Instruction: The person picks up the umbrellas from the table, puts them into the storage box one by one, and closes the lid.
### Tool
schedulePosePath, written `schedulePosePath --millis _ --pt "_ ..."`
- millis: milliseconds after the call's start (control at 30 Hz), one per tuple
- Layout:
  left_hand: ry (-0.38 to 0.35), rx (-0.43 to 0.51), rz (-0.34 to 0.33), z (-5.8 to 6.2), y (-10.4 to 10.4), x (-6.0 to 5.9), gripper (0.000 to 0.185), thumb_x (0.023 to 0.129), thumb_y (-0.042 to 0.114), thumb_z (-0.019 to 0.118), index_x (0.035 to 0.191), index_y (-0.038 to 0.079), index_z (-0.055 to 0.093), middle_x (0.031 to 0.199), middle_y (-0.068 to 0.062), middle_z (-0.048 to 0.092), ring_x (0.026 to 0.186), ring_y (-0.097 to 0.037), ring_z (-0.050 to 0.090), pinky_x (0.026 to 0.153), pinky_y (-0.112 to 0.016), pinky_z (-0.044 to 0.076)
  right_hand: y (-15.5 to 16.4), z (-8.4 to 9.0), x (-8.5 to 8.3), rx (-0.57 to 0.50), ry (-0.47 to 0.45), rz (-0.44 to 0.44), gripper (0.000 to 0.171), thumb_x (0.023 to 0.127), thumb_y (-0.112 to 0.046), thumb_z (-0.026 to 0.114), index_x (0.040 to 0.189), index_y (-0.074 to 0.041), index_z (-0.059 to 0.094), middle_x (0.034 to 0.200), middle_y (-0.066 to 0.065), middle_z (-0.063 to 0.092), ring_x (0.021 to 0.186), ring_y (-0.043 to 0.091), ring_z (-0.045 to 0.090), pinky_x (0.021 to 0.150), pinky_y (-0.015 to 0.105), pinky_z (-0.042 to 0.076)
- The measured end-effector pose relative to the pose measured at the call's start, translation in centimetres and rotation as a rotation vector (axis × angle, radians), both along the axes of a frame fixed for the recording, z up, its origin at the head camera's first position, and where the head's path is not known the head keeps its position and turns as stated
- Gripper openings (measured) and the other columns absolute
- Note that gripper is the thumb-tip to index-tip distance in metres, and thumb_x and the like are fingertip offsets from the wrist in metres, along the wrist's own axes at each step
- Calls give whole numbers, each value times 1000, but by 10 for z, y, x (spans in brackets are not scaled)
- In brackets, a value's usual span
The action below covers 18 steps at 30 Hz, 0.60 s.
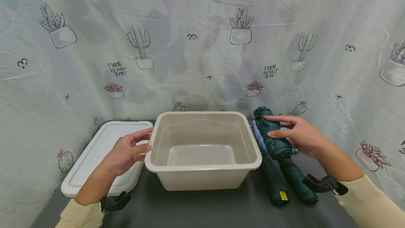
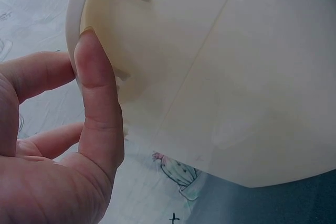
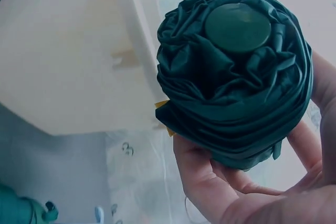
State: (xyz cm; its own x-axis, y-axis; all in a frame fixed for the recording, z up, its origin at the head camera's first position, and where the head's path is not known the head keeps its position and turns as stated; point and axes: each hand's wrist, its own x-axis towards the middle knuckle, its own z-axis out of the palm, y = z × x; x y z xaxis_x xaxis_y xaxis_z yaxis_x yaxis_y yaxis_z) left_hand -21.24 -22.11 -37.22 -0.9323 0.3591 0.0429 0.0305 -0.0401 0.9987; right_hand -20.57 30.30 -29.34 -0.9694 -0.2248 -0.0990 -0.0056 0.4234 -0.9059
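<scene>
A beige plastic bin [image 1: 202,167] stands open and empty at the table's middle. My left hand [image 1: 149,139] is at its left rim; in the left wrist view the thumb [image 2: 94,93] and index finger pinch the lip of the bin [image 2: 236,77]. Right of the bin lie folded dark green umbrellas. My right hand [image 1: 268,126] grips the far end of one green umbrella [image 1: 276,143]. In the right wrist view the thumb [image 3: 199,177] and fingers curl round the umbrella's gathered top [image 3: 236,72], close beside the bin's wall [image 3: 68,61].
A white lid [image 1: 95,154] lies flat left of the bin. A second green umbrella [image 1: 273,182] lies between the bin and the held one, with pale blue fabric [image 1: 257,136] under them. The dark grey table [image 1: 202,207] is backed by a cactus-print curtain [image 1: 202,45].
</scene>
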Motion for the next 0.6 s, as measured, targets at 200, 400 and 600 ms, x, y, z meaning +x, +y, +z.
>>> schedulePosePath --millis 200,400,600 --pt "-1 6 -3 1 0 0 67 97 0 65 157 -2 35 128 -12 60 101 -21 74 78 -42 65 -20 7 -5 -17 -13 14 68 89 -23 80 150 -16 53 165 21 28 44 14 25 43 26 36" --pt "-7 6 4 0 0 -1 67 97 1 66 157 -2 36 129 -11 60 102 -21 74 79 -42 65 -39 11 -12 -72 -48 39 70 88 -20 81 151 -16 52 166 23 23 47 15 23 47 25 34" --pt "-16 14 16 -2 -1 -2 66 98 2 66 157 0 37 128 -9 61 103 -21 74 80 -43 64 -58 14 -19 -152 -112 81 73 88 -15 81 154 -15 49 167 19 21 102 15 61 81 30 57"
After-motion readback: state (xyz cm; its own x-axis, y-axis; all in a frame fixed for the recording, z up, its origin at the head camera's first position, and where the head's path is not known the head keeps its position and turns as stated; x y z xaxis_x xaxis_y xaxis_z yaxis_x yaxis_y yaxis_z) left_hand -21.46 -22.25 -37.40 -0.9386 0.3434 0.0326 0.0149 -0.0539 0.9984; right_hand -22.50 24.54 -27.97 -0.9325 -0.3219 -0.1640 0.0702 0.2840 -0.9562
